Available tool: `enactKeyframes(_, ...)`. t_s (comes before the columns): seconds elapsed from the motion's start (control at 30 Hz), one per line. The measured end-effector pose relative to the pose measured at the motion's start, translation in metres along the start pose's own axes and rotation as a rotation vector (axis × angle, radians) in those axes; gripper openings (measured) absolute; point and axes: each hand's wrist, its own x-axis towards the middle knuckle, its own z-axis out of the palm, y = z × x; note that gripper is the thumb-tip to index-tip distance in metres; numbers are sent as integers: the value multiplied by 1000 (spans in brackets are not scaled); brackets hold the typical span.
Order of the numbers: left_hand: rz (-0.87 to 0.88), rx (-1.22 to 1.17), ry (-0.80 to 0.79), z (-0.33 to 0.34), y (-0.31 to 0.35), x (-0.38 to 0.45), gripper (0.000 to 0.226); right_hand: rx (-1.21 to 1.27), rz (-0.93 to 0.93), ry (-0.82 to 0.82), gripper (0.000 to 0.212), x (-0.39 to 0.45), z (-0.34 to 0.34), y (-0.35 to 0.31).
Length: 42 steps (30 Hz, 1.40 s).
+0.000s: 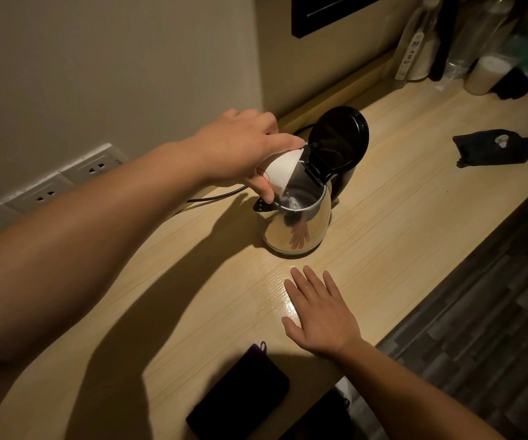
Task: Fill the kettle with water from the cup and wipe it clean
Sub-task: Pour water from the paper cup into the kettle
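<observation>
Only blurred dark characters show on a hanging tag [410,54] among the bottles; none are legible.

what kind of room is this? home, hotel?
Likely a hotel or rented room, though it could be a home: an electric kettle on a narrow wood-grain counter, a row of wall sockets, and bottles against the far wall.

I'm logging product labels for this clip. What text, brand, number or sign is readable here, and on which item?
Nothing reads clearly.
Tall bottle at the back: a vertical strip of dark characters, too blurred to read.
White cup in the left hand: a small reddish mark, not legible.
Kettle: no visible lettering.
Dark cloth: a pale patch, unreadable.
</observation>
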Motion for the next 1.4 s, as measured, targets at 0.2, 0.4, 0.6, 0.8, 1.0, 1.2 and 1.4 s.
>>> enactKeyframes(0.2,101,237,-45,-14,9,12,92,4,-2,7,70,0,1,0)
enactKeyframes(0.4,135,245,100,-17,15,5,86,17,0,-5,70,0,1,1)
enactKeyframes(0.6,-573,-943,452,39,36,-74,82,24,11,-48,70,-2,-3,-1)
enactKeyframes(0.8,-924,-1436,624,81,111,-127,78,136,-16,-58,70,-6,-27,-3)
enactKeyframes(1.0,-1133,-1442,648,102,173,-180,74,599,-113,-19,82,13,-93,-35)
enactKeyframes(1.2,-1222,-1445,780,108,200,-211,79,731,-381,-202,76,40,-126,-80)
enactKeyframes(1.4,-1270,-1549,812,126,196,-237,84,714,-437,-236,72,68,-111,-117)
